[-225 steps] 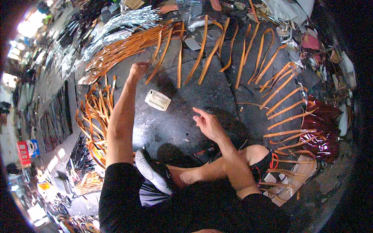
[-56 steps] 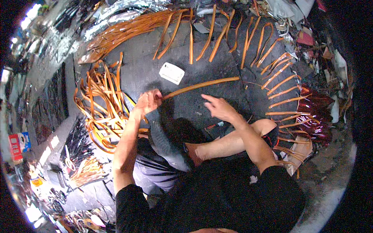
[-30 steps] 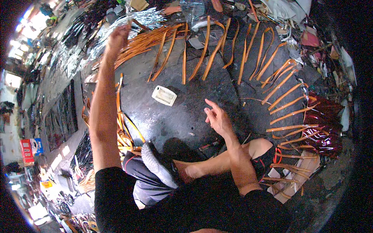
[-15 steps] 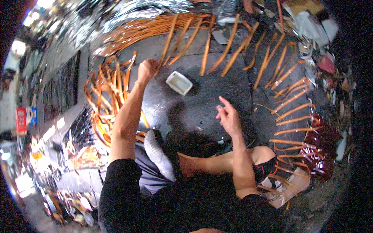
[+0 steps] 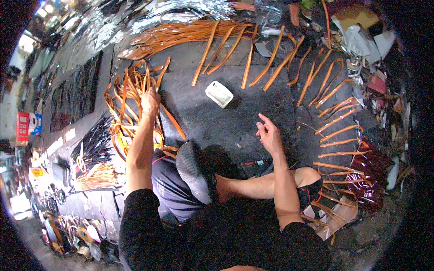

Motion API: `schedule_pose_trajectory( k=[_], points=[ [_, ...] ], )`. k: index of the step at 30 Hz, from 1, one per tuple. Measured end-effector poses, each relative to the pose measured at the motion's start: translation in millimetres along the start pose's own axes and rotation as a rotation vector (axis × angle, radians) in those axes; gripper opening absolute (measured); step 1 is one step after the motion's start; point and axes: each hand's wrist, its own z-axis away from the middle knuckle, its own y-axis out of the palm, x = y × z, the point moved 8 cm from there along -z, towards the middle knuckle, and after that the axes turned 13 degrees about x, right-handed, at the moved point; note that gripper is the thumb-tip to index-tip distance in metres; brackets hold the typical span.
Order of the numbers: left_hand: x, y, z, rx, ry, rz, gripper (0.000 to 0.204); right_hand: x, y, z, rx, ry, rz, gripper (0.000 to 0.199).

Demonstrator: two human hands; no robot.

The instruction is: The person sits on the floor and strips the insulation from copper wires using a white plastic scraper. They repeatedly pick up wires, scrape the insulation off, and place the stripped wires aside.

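My left hand is at the right side of a tangled pile of flat, glossy orange-brown strips. Its fingers look closed on a strip there, though the pile partly hides the tips. My right hand hovers over the dark floor mat, holding nothing, with the index finger stretched out and the others loosely bent. Between and beyond the hands sits a small white rectangular dish. Single strips, some of them doubled over, lie spaced in an arc from the far side round to my right.
A long bundle of orange-brown strips lies at the far side. Black strands and a lighter bundle are on the left. Dark red plastic sheeting and scraps border the right. My shoe and bent leg are close in front.
My left hand has moved left and nearer, from the leftmost strip of the arc to the tangled pile. That strip now lies free of the hand. My right hand has barely moved.
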Motion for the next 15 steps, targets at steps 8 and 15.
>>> schedule_pose_trajectory(
  k=[8, 15],
  points=[
    [55.9, -82.7, 22.7, -0.193, -0.011, 1.203, 0.029, 9.4, 18.0, 5.4, 0.078, -0.038, -0.039, 0.038],
    [-36.6, -257.0, 97.2, -0.085, 0.177, 0.977, 0.023, 140.8, 55.8, 17.1, 0.292, -0.321, -0.012, 0.038]
  ],
)
